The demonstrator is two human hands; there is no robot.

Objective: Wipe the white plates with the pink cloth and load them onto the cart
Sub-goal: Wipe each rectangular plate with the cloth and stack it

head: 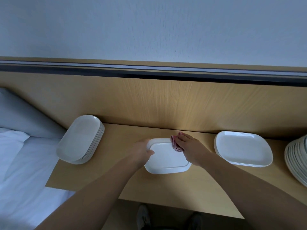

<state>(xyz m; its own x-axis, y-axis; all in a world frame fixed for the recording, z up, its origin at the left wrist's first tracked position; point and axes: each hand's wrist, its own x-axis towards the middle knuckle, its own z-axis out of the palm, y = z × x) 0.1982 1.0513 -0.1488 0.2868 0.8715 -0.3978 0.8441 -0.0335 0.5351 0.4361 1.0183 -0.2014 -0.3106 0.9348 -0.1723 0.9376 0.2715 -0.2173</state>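
head view: only one camera, so this is all I've got
plate (167, 156): flat on the desk (116, 180), centre of frame, between my two hands
left hand (142, 151): clamped on the plate's left rim, thumb on top, pinning it down
right hand (187, 143): fingers laid out flat, pressing the cloth (176, 144) down, not really clutching it
cloth spot: bunched on the plate's upper right corner, part hidden under my palm
the bit that matters: nearly all the bare plate lies down and left of the cloth, so I'd guess the wipe has to pull toward lower left, toward my holding hand
long axis: roughly left to right in frame, dipping lower right
left stack (79, 138): left of centre, nearer my left hand
right stack (242, 148): right of centre, nearer my right hand
edge stack (297, 160): far right, cut off
cart: not in view, no idea which side it's on
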